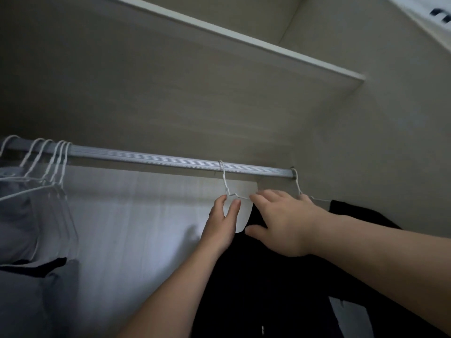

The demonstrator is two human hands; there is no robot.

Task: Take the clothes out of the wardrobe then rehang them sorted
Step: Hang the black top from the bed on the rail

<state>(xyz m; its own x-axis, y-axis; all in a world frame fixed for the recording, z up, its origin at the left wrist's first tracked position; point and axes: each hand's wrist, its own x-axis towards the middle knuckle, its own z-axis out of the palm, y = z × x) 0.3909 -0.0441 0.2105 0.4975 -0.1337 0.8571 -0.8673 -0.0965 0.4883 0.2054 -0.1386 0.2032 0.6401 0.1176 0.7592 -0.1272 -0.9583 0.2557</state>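
A grey ribbed rail (151, 157) runs across the wardrobe. A white wire hanger (225, 184) hooks over it right of the middle and carries a black garment (256, 284). My left hand (220, 228) pinches the hanger just below its hook, thumb and forefinger on the wire. My right hand (285, 220) lies with spread fingers over the hanger's right shoulder and the black cloth. A second white hanger (299, 186) with another dark garment (358, 215) hangs at the rail's right end.
Several white hangers (53, 162) with pale grey-blue clothes (22, 215) crowd the rail's left end. A shelf board (244, 42) runs overhead. The wardrobe's side wall (390, 142) closes the right. A long bare stretch of rail lies between the two groups.
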